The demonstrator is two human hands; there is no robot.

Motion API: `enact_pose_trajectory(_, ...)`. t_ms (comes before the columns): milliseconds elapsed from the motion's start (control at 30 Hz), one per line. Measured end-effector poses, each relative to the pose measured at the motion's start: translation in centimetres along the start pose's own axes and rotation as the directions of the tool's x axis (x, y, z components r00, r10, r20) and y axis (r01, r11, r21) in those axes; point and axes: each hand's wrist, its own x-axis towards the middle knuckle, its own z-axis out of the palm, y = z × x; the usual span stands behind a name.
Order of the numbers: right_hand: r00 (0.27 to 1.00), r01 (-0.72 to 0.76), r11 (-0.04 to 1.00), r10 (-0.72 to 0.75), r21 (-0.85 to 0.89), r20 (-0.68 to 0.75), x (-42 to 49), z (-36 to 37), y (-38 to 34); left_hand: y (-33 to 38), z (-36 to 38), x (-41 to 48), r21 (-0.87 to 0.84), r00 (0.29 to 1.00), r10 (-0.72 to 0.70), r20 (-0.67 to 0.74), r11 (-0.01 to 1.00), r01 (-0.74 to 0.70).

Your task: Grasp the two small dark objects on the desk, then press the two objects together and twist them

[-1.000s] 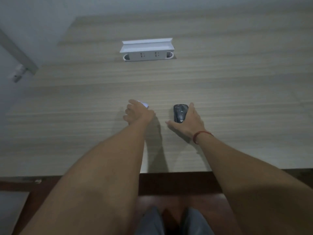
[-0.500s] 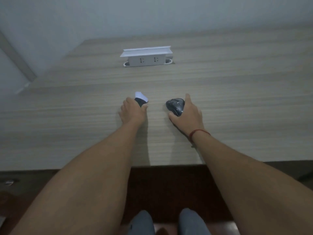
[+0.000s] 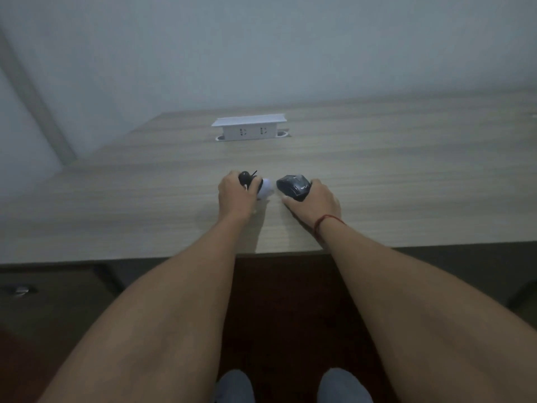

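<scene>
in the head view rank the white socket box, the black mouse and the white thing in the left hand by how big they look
1. white socket box, though farthest from the camera
2. black mouse
3. white thing, partly hidden by the left hand

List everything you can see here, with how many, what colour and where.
computer mouse: one, black, on the desk right of centre, tilted up in the right hand's grip
small black object: one, black, in the left hand; what it is cannot be told
white object: one, white, rounded, right beside the left hand
socket box: one, white, two outlets, raised from the desk's far middle
desk: one, light wood grain, across the view
wrist cord: one, red, on the right wrist
left hand: one, grips the small black object
right hand: one, grips the computer mouse
</scene>
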Motion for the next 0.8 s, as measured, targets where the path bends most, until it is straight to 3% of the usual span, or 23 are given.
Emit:
enact_pose_trajectory(133,1.0,-0.015,1.0,0.015,0.016,-0.016,0.7,0.8,-0.3,1.5,0.1,1.3,-0.069,0.999,0.035,-0.041,0.997,-0.038)
enact_pose_trajectory(267,0.999,0.036,0.998,-0.036,-0.055,0.001,1.7,1.0,-0.3,2.5,1.0,1.9,-0.101,0.998,0.059,0.027,0.993,-0.056)
enact_pose_trajectory(400,0.994,0.086,0.996,-0.088,0.025,0.069,1.5,1.3,-0.3,3.4,1.9,1.7,-0.126,0.996,0.057,0.062,0.991,-0.049)
enact_pose_trajectory(500,0.989,0.105,0.993,-0.11,0.059,0.098,1.5,1.3,-0.2,3.2,2.6,1.8,-0.073,0.995,0.024,0.101,0.997,-0.017)
enact_pose_trajectory(633,0.985,0.13,0.989,-0.137,0.067,0.107,1.7,1.0,0.1,1.7,2.4,1.9,0.043,0.995,-0.088,0.042,0.995,0.086)
enact_pose_trajectory(800,0.985,0.151,0.988,-0.153,0.037,0.083,1.9,1.4,0.0,3.4,2.7,2.2,-0.099,0.999,-0.027,0.032,0.995,0.03)
